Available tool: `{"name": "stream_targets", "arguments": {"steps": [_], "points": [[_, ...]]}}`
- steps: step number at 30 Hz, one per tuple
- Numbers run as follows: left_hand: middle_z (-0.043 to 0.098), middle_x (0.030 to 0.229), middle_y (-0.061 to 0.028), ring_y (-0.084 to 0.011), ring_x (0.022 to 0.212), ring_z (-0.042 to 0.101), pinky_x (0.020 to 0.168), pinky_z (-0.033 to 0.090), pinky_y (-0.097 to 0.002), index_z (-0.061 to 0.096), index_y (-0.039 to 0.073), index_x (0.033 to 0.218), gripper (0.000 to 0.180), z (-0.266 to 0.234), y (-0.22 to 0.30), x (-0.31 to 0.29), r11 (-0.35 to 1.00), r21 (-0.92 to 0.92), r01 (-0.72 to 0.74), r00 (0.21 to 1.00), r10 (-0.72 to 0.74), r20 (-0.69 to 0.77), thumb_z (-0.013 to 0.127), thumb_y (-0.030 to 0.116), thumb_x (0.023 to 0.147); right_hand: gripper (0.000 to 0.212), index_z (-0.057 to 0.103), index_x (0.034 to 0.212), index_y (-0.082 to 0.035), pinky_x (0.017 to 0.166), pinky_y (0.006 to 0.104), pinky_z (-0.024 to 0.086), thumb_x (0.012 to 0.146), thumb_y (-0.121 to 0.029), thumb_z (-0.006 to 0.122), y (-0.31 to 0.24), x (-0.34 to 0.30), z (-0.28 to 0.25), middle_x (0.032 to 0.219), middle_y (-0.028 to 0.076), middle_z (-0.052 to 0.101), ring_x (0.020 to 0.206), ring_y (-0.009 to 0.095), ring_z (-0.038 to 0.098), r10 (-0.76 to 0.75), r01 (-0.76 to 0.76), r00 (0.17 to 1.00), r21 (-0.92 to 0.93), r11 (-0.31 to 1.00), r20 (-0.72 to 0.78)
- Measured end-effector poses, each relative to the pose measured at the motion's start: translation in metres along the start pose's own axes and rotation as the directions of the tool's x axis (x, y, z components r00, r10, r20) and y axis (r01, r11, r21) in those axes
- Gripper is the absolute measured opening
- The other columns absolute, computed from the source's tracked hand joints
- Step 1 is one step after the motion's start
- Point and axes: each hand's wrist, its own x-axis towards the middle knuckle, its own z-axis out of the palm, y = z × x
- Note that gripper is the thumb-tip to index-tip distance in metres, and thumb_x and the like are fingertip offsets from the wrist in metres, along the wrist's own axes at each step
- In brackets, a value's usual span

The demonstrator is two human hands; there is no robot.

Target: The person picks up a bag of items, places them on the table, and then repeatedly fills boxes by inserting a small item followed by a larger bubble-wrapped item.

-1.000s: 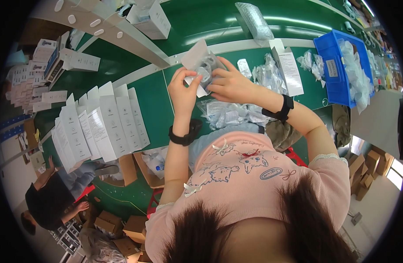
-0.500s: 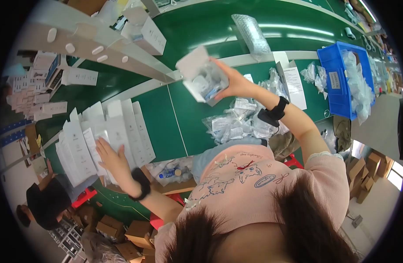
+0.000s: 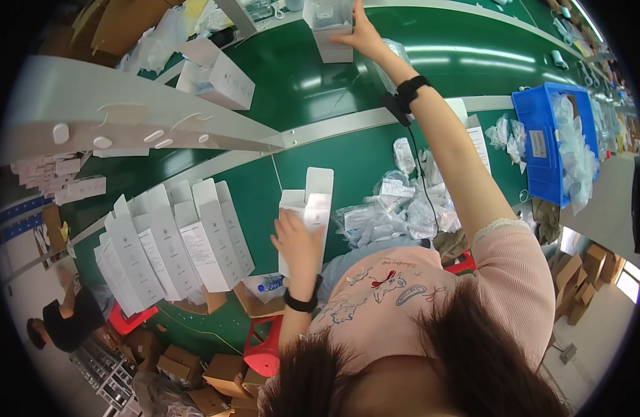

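Observation:
My right hand [image 3: 365, 35] is stretched out to the far side, closed on a white box [image 3: 334, 45] with clear plastic-wrapped contents in its top. My left hand [image 3: 297, 236] is bent around the near part of another white box [image 3: 318, 198], whose flaps stand up; its fingers are slightly blurred. That box is at the middle of the green table, just left of a heap of clear plastic bags [image 3: 393, 208] with white and pale items in them. To the left stands a row of several white boxes [image 3: 205, 243] with raised flaps, leaning together.
A metal post and rail [image 3: 222, 121] cross the bench at the left. Behind them stands an open white box [image 3: 219, 76]. At the right is a blue bin [image 3: 539, 142] of plastic bags. A red stool [image 3: 264, 344] is below; another person [image 3: 73, 313] is at the lower left.
My right hand has carried its filled box away to the far side. My left hand has moved right from the row, and a white box now stands under it beside the bags.

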Motion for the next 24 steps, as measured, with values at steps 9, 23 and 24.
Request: {"name": "stream_targets", "arguments": {"steps": [9,23,24], "points": [[0.042,0.117,-0.0219,-0.0341,0.111,0.038,0.091,0.033,-0.0419,0.042,0.0,0.119,0.064,0.021,-0.072,0.062,0.871,-0.457,-0.18,0.978,0.206,0.007,0.069,0.03,0.069,0.091,0.021,0.135,-0.012,0.088,0.04,0.041,0.062,-0.038,0.068,0.001,-0.062,-0.038,0.125,0.024,0.038,0.111,0.038,0.042,0.901,-0.401,0.434,-0.895,0.194,0.001],[0.032,0.122,-0.0236,-0.0401,0.108,0.034,0.081,0.035,-0.051,0.027,0.014,0.133,0.085,-0.032,0.01,0.022,0.986,0.018,-0.165,0.937,0.163,-0.31,0.072,0.035,0.064,0.076,0.021,0.135,-0.011,0.091,0.0307,0.035,0.069,-0.008,0.058,-0.152,-0.087,-0.079,0.127,0.014,0.036,0.113,0.023,0.04,0.78,-0.785,0.619,0.051,0.617,0.092],[0.032,0.122,-0.0234,-0.0404,0.108,0.035,0.081,0.036,-0.0513,0.026,0.015,0.133,0.086,-0.032,0.006,0.026,0.985,-0.052,-0.166,0.96,0.149,-0.238,0.073,0.033,0.063,0.076,0.021,0.135,-0.011,0.091,0.0307,0.035,0.069,-0.008,0.058,-0.167,-0.091,-0.084,0.127,0.014,0.036,0.113,0.023,0.04,0.779,-0.784,0.621,0.05,0.619,0.087]]}}
